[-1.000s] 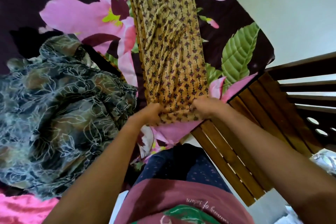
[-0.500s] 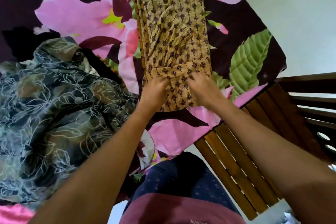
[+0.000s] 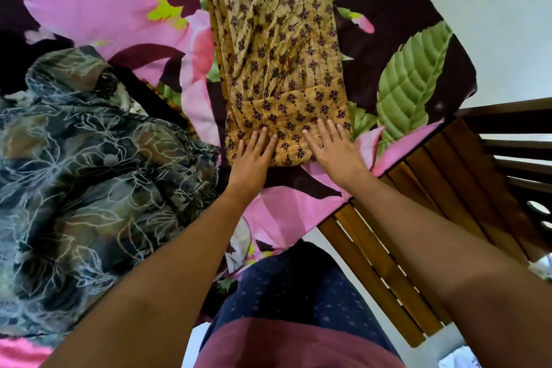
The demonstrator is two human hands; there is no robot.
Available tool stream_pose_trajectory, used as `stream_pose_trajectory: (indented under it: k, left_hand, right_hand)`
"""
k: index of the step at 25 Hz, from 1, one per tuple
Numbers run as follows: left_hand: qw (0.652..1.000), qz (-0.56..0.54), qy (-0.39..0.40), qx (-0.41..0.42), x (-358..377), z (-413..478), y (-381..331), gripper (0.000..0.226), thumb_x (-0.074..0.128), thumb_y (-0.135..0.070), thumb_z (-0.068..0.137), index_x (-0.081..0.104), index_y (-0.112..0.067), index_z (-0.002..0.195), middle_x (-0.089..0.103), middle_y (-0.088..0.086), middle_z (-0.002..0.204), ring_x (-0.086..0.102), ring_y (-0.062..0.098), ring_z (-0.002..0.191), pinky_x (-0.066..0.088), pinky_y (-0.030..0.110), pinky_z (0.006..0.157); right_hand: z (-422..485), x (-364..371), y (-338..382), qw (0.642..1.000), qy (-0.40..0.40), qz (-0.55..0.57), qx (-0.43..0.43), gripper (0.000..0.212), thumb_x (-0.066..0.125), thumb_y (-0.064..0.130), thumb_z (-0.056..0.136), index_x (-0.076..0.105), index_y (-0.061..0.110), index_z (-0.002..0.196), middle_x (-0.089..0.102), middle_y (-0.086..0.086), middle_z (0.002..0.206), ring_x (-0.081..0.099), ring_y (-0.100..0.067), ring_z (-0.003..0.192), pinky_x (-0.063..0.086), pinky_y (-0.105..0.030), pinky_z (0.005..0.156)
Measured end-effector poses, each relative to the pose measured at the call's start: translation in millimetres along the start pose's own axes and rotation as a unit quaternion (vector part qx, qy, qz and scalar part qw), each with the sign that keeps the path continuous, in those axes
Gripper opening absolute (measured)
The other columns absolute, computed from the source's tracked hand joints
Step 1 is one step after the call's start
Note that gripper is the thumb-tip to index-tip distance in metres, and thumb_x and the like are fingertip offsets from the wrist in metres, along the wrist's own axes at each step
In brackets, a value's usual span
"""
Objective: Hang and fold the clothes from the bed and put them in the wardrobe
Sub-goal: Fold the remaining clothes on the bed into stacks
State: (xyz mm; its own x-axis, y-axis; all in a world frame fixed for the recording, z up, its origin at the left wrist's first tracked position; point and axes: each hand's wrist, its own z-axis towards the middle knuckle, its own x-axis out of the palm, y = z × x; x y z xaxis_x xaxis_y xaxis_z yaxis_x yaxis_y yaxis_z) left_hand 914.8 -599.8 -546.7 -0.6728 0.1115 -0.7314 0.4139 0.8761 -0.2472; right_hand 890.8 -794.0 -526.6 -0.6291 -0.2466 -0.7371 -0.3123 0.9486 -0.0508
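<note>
- Mustard garment (image 3: 277, 48): crinkled, matt printed cloth.
- Bedsheet (image 3: 397, 6): smooth floral cloth with a faint sheen.
- Dark garment (image 3: 83, 164): thin, crumpled leaf-print fabric.
- Bed frame (image 3: 430, 188): brown wooden slats, satin finish.

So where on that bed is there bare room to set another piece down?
Bare bedsheet shows on the pink flower left of the yellow garment, beyond the dark floral pile, and on the green leaf right of the garment. The near left is crowded.
</note>
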Motion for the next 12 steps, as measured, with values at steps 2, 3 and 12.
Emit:
stream_pose_trajectory:
  k: [2, 3, 12]
  left_hand:
    - [0.999, -0.005, 0.043, -0.005, -11.4, -6.0, -2.7, 0.074, 0.034, 0.006, 0.091, -0.005, -0.017, 0.15, -0.01, 0.009, 0.158, -0.007, 0.028, 0.145, -0.001, 0.045, 0.115]
    - [0.998, -0.011, 0.062, -0.007, -19.2, -9.2, -4.1, 0.075, 0.035, 0.007, 0.09, -0.003, -0.017, 0.151, -0.006, 0.01, 0.158, -0.002, 0.029, 0.145, 0.003, 0.046, 0.115]
    - [0.901, -0.157, 0.405, -0.008, -86.2, -53.4, -11.6, 0.006, 0.046, -0.01, 0.096, 0.051, -0.007, 0.097, 0.05, 0.005, 0.098, 0.05, 0.02, 0.088, 0.047, 0.032, 0.08]
  right_hand:
    - [-0.3, -12.8, -2.5, 1.0, 0.011, 0.01, -0.018, 0.068, 0.035, -0.004, 0.095, 0.001, 0.012, 0.152, 0.008, -0.029, 0.154, 0.012, -0.041, 0.143, 0.01, -0.045, 0.118]
    - [-2.6, -22.1, -3.5, 0.999, 0.01, 0.032, -0.025, 0.064, 0.035, -0.004, 0.095, 0.01, 0.012, 0.151, 0.02, -0.027, 0.152, 0.022, -0.039, 0.141, 0.017, -0.044, 0.116]
    - [-32.4, -88.2, -11.9, 0.89, 0.426, 0.115, -0.119, 0.072, 0.065, 0.013, 0.085, 0.029, 0.018, 0.147, 0.028, -0.006, 0.149, 0.033, -0.026, 0.133, 0.036, -0.033, 0.103]
